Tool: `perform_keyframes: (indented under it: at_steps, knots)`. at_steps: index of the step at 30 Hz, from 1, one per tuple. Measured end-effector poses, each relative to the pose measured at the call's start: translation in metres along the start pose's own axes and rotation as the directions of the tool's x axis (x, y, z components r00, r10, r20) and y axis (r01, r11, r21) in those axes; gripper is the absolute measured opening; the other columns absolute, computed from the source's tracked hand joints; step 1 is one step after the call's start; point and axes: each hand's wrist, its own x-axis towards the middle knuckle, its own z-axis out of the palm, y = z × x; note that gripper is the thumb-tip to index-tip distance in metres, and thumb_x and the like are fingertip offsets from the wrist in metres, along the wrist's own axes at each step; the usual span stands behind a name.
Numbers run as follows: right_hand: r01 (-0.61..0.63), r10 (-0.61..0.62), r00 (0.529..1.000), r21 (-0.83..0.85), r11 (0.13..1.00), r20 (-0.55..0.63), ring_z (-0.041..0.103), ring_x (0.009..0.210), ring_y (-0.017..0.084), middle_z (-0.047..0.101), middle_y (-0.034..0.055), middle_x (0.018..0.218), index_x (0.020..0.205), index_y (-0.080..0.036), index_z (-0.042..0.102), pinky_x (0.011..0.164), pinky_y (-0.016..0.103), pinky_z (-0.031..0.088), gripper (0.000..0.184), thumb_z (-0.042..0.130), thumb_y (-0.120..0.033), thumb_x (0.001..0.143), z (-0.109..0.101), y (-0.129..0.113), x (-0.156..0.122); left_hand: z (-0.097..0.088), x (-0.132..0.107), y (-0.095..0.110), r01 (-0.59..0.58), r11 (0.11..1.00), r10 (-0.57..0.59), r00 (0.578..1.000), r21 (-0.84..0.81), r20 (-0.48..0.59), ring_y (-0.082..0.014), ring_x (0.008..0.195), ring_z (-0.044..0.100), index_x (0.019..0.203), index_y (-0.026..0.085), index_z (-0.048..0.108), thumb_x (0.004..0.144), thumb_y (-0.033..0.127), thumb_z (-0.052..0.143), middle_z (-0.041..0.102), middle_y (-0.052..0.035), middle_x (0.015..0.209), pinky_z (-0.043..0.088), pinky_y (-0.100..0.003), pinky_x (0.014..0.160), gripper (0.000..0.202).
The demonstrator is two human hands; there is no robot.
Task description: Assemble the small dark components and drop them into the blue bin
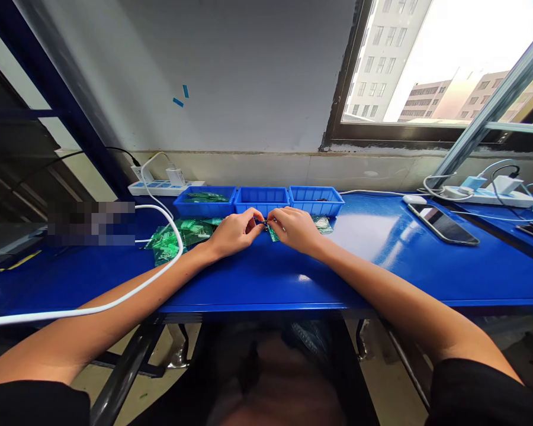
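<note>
My left hand (pixel 234 232) and my right hand (pixel 295 228) meet over the blue table (pixel 364 260), fingertips pinched together on a small dark part (pixel 266 224) between them. A green packet (pixel 273 234) lies under my right fingers. A pile of green packets (pixel 177 236) sits just left of my left hand. Three blue trays stand behind the hands: the left tray (pixel 204 202) holds green packets, the middle tray (pixel 262 200) looks bare, the right tray (pixel 316 200) holds a few small dark bits.
A white cable (pixel 128 293) curves over my left forearm. A white power strip (pixel 160 187) sits at the back left. At the right lie a phone (pixel 444 223), a white mouse (pixel 414 199) and another power strip with chargers (pixel 488 194). A window is at upper right.
</note>
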Motion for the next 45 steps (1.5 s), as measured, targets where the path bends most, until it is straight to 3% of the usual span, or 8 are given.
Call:
perform_keyframes:
  at_steps: [12,20,29,37,41,45]
  knots:
    - [0.022,-0.022,1.0,0.009,1.0,-0.003,0.06,0.078,0.015,0.069,0.0047,0.083,0.086,-0.018,0.062,0.068,0.024,0.038,0.016,0.047,-0.022,0.089,0.0,-0.001,0.0,-0.003,0.0,0.002,-0.011,1.0,0.011,1.0,0.005,0.006,-0.0138,0.054,0.055,0.08,0.018,0.056,0.085,0.04,0.036,0.061,0.0005,0.061,0.038,-0.024,0.054,0.03]
    - [0.016,-0.016,1.0,-0.02,1.0,0.006,0.06,0.076,0.015,0.068,0.0054,0.081,0.085,-0.017,0.062,0.067,0.024,0.037,0.019,0.046,-0.024,0.09,0.0,-0.001,0.0,-0.001,-0.001,0.001,-0.009,1.0,0.009,1.0,0.0,0.002,-0.0137,0.053,0.054,0.094,0.017,0.056,0.081,0.039,0.043,0.061,0.001,0.062,0.037,-0.023,0.052,0.028]
    - [0.023,-0.022,1.0,0.037,0.999,-0.006,0.058,0.074,0.015,0.066,0.0025,0.077,0.093,-0.019,0.06,0.066,0.024,0.037,0.012,0.051,-0.025,0.088,-0.001,-0.002,-0.002,-0.002,0.0,0.002,-0.024,1.0,0.024,1.0,-0.006,0.004,-0.0141,0.055,0.056,0.084,0.019,0.055,0.086,0.042,0.035,0.061,0.0003,0.062,0.039,-0.023,0.055,0.03]
    - [0.038,-0.038,0.999,0.042,0.998,0.009,0.058,0.075,0.014,0.066,0.0031,0.077,0.088,-0.018,0.061,0.066,0.024,0.037,0.011,0.051,-0.022,0.087,-0.002,-0.002,-0.001,-0.002,-0.001,0.002,-0.012,1.0,0.012,1.0,0.012,0.014,-0.0147,0.057,0.057,0.08,0.019,0.056,0.086,0.041,0.035,0.062,-0.0002,0.063,0.039,-0.024,0.055,0.031]
    - [0.041,-0.041,0.999,0.034,0.999,-0.017,0.058,0.075,0.015,0.067,0.0035,0.079,0.087,-0.018,0.061,0.067,0.024,0.037,0.014,0.047,-0.021,0.088,-0.003,0.0,0.0,-0.006,0.001,0.001,0.002,1.0,-0.003,0.999,0.03,0.032,-0.0161,0.061,0.058,0.08,0.019,0.058,0.086,0.04,0.034,0.064,-0.0016,0.067,0.04,-0.025,0.058,0.033]
    - [-0.031,0.032,0.997,0.012,0.999,-0.077,0.058,0.075,0.016,0.067,0.0038,0.078,0.085,-0.019,0.062,0.066,0.024,0.036,0.017,0.046,-0.023,0.088,-0.007,0.009,0.003,-0.012,0.006,-0.006,0.054,0.994,-0.052,0.998,0.1,-0.026,-0.0182,0.067,0.059,0.084,0.018,0.062,0.084,0.038,0.038,0.067,-0.0038,0.074,0.041,-0.027,0.063,0.031]
